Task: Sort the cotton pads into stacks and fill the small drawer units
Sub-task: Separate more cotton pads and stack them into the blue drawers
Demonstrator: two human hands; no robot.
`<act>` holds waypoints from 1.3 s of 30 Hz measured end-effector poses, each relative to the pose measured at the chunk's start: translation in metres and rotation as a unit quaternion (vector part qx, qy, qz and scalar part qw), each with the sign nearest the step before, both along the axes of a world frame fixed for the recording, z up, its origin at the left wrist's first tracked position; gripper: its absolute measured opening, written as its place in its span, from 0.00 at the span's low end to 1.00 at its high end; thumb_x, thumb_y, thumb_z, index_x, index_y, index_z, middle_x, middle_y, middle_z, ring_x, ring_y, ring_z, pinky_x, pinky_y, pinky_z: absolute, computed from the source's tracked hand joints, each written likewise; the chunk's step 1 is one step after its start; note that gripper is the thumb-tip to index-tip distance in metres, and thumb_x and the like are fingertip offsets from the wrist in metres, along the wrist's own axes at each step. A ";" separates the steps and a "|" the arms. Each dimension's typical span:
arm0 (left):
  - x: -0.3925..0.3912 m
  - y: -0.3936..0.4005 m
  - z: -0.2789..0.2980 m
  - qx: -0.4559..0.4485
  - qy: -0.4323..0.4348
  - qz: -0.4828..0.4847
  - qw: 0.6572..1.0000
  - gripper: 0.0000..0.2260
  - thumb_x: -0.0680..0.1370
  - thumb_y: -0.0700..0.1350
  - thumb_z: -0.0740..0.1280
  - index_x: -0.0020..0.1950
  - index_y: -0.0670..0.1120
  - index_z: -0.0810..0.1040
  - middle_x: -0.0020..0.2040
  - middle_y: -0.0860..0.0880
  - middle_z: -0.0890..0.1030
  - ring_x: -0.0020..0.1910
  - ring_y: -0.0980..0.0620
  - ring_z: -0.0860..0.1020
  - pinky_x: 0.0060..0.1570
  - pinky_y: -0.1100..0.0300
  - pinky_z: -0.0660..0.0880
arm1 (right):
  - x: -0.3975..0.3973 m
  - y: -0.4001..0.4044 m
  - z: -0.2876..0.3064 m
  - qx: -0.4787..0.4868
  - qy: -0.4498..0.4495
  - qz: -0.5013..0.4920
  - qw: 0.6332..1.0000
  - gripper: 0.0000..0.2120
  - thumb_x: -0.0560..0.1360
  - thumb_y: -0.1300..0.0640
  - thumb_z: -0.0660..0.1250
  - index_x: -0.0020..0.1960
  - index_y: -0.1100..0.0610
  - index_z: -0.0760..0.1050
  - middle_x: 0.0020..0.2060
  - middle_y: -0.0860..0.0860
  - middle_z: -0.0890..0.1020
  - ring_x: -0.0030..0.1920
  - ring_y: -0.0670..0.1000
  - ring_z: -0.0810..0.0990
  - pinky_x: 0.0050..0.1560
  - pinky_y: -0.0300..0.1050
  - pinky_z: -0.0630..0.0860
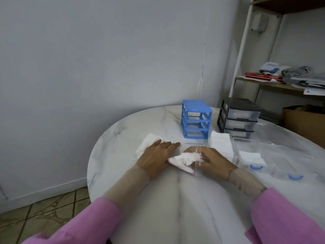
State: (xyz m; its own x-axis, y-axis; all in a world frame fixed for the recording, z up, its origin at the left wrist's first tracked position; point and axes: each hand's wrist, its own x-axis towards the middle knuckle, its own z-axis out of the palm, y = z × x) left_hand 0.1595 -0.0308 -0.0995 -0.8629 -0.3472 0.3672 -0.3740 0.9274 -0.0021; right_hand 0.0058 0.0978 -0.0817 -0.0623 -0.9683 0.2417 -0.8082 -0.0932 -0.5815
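The right hand has its grip closed around a loose clump of cotton pads, fingers curled over them through what looks like a thin clear plastic wrapper; the blur makes it hard to tell exactly where plastic ends and cotton begins. The left hand lies flat with straight fingers, its grip released, pressing down on the near end of the clump and on an untidy pile of pads just beyond it. Both hands are low on the white marbled table, close together near its middle. Just beyond the right hand stands a tall, squared stack of pads, and to its right a clear drawer lies on the table, partly filled with pads; a second clear drawer with a blue handle sits near it. Behind these stand the blue drawer frame, its slots empty, and a black drawer unit with its drawers in. The step in hand seems to be freeing a batch of pads and squaring it up. To do it well, the flat hand should hold the pads steady while the other draws the wrapper away slowly, so the soft pads do not scatter or fold. Then the edges should be tapped even before the batch is lifted toward a drawer. A shelf rack with papers stands at the right wall.
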 end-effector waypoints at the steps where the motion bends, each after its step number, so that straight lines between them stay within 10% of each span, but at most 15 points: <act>1: -0.001 -0.001 0.000 -0.010 -0.007 0.000 1.000 0.24 0.80 0.43 0.58 0.75 0.49 0.56 0.72 0.50 0.66 0.69 0.51 0.64 0.67 0.65 0.51 | -0.001 0.001 0.001 0.002 0.000 0.000 1.000 0.16 0.66 0.55 0.61 0.52 0.56 0.78 0.46 0.49 0.82 0.47 0.46 0.78 0.49 0.37 0.72; 13: -0.004 -0.008 0.009 -0.005 -0.039 -0.008 0.999 0.22 0.80 0.44 0.58 0.74 0.51 0.61 0.72 0.52 0.66 0.69 0.53 0.65 0.67 0.65 0.50 | 0.005 0.007 0.007 0.117 0.121 0.056 0.984 0.29 0.71 0.48 0.57 0.70 0.55 0.66 0.54 0.45 0.76 0.48 0.42 0.69 0.48 0.21 0.60; 18: -0.002 -0.007 0.011 -0.019 -0.056 -0.017 0.998 0.22 0.79 0.41 0.58 0.74 0.52 0.61 0.72 0.53 0.66 0.69 0.53 0.65 0.64 0.67 0.51 | 0.001 -0.001 -0.005 0.109 0.135 0.009 0.985 0.15 0.65 0.41 0.58 0.48 0.44 0.73 0.44 0.40 0.78 0.50 0.45 0.72 0.55 0.46 0.69; 31: -0.001 -0.003 0.014 0.004 -0.088 0.047 0.995 0.33 0.77 0.36 0.57 0.77 0.48 0.44 0.78 0.49 0.50 0.76 0.54 0.47 0.72 0.56 0.40 | -0.028 0.046 0.004 -0.019 0.098 -0.078 0.992 0.11 0.64 0.42 0.55 0.41 0.42 0.73 0.41 0.45 0.80 0.45 0.50 0.72 0.49 0.49 0.69; 39: -0.017 0.035 0.017 0.018 -0.104 -0.026 0.994 0.41 0.70 0.36 0.61 0.77 0.50 0.40 0.78 0.51 0.46 0.76 0.56 0.41 0.71 0.52 0.33 | -0.038 0.070 -0.002 0.017 -0.002 -0.085 0.996 0.18 0.67 0.63 0.72 0.50 0.46 0.71 0.46 0.44 0.80 0.46 0.45 0.77 0.47 0.36 0.72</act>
State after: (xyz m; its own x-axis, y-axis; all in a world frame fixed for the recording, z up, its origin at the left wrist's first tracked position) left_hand 0.1423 0.0037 -0.0822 -0.9359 -0.3104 0.1664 -0.3211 0.9462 -0.0411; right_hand -0.0320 0.1678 -0.0834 -0.2274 -0.9514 0.2076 -0.8084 0.0656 -0.5849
